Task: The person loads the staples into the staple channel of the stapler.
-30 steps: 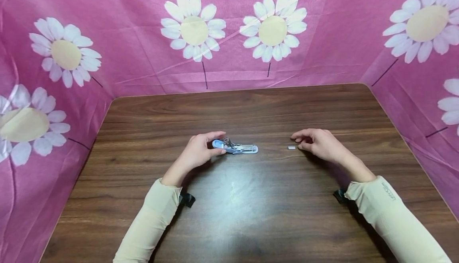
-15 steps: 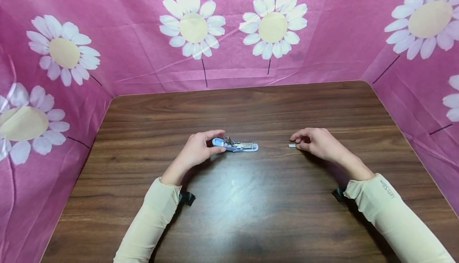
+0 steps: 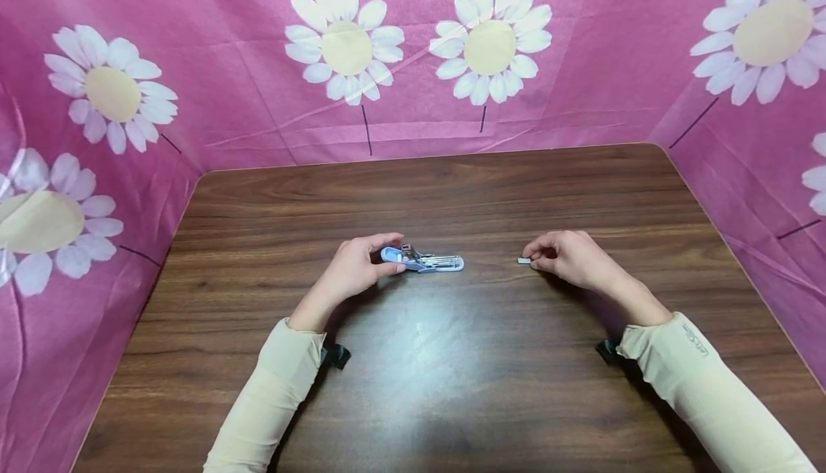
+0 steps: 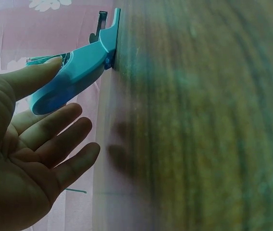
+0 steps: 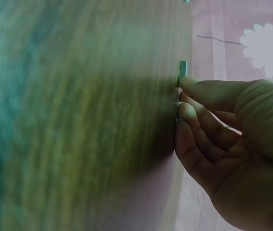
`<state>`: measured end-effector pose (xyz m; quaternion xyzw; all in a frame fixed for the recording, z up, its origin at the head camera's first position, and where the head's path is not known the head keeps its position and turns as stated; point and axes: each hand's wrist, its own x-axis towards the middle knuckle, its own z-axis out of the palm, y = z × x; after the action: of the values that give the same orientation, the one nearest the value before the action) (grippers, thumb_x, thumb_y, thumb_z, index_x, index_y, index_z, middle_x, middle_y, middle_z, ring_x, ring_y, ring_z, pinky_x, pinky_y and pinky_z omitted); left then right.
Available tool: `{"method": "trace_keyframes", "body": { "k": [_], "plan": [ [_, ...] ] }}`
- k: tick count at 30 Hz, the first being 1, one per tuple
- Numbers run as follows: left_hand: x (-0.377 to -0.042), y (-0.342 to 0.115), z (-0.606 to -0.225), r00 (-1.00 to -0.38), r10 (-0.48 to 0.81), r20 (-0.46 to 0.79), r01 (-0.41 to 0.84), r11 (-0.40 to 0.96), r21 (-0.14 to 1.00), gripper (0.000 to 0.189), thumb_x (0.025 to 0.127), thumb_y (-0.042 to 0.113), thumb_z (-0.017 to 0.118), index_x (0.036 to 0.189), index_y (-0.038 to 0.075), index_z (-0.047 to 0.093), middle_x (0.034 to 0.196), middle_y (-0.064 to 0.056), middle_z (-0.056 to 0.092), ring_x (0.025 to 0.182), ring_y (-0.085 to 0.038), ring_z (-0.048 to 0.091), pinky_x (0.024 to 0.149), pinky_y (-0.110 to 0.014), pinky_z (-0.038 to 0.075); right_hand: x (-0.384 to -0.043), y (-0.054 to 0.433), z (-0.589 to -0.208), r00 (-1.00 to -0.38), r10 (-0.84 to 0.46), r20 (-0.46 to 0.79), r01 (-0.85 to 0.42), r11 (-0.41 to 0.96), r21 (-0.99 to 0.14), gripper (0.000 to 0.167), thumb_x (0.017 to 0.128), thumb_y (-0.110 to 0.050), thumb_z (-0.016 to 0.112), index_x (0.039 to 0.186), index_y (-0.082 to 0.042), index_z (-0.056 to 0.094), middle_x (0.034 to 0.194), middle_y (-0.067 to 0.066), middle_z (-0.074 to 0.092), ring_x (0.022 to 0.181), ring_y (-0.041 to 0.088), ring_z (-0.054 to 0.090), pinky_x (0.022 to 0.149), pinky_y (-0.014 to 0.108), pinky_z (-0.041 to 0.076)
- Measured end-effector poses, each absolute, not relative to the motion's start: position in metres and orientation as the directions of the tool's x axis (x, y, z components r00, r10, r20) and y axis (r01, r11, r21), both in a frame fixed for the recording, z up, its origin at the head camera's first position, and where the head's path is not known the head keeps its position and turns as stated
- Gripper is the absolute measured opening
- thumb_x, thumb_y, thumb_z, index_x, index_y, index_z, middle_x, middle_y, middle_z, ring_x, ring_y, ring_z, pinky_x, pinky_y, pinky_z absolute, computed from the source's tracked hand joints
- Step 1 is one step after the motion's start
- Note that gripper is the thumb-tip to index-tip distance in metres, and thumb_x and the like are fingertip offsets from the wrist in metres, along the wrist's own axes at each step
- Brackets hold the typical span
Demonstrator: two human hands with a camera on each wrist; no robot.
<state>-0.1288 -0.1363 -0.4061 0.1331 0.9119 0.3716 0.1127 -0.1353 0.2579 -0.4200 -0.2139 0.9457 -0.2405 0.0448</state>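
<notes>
A light blue stapler point(image 3: 441, 264) lies opened out on the table, its metal magazine point(image 3: 416, 254) showing. My left hand point(image 3: 353, 269) grips its left end between thumb and fingers. Seen from the left wrist, the thumb lies along the raised blue stapler body point(image 4: 76, 77), while the other fingers spread below it. To the right, my right hand point(image 3: 571, 256) pinches the near end of a small grey strip of staples point(image 3: 523, 261) low at the table surface. In the right wrist view the staple strip point(image 5: 182, 68) juts out past the thumb, and the remaining fingers are curled beside the table.
The dark wood-grain table point(image 3: 426, 201) spreads around both hands, with a bright glare patch near its middle. A pink cloth point(image 3: 245, 86) printed with white daisies stands along the back and both sides.
My right thumb and fingers have closed on the end of the staple strip, which has tilted slightly. The left hand and stapler keep their place.
</notes>
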Motion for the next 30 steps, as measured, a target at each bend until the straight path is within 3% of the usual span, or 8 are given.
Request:
{"method": "trace_keyframes", "body": {
  "k": [11, 20, 30],
  "plan": [
    [-0.1281, -0.1360, -0.4061, -0.938, 0.329, -0.109, 0.161, 0.693, 0.703, 0.054, 0.087, 0.034, 0.081, 0.137, 0.022, 0.065, 0.130, -0.001, 0.071, 0.112, -0.021, 0.063, 0.104, -0.045, 0.048, -0.1353, 0.2526, -0.4221, -0.904, -0.428, 0.009, -0.383, 0.799, -0.463, 0.011, 0.082, -0.015, 0.083, 0.090, -0.020, 0.078, 0.079, -0.010, 0.074, 0.069, 0.003, 0.060, 0.066, 0.029, 0.047],
    [-0.1302, -0.1374, -0.4047, -0.942, 0.313, -0.121, 0.142, 0.698, 0.701, 0.054, 0.088, 0.036, 0.080, 0.138, 0.023, 0.064, 0.134, 0.000, 0.069, 0.129, -0.022, 0.060, 0.109, -0.045, 0.046, -0.1376, 0.2491, -0.4223, -0.895, -0.445, 0.031, -0.413, 0.800, -0.435, 0.009, 0.083, -0.014, 0.081, 0.086, -0.021, 0.077, 0.081, -0.009, 0.074, 0.070, 0.006, 0.059, 0.068, 0.032, 0.048],
    [-0.1304, -0.1374, -0.4058, -0.940, 0.319, -0.117, 0.151, 0.700, 0.698, 0.055, 0.088, 0.036, 0.080, 0.139, 0.022, 0.064, 0.133, -0.001, 0.069, 0.126, -0.022, 0.061, 0.108, -0.045, 0.046, -0.1383, 0.2482, -0.4211, -0.895, -0.445, 0.021, -0.408, 0.799, -0.442, 0.006, 0.087, -0.016, 0.078, 0.085, -0.020, 0.075, 0.072, -0.013, 0.066, 0.066, 0.001, 0.055, 0.065, 0.028, 0.045]
  ]
}}
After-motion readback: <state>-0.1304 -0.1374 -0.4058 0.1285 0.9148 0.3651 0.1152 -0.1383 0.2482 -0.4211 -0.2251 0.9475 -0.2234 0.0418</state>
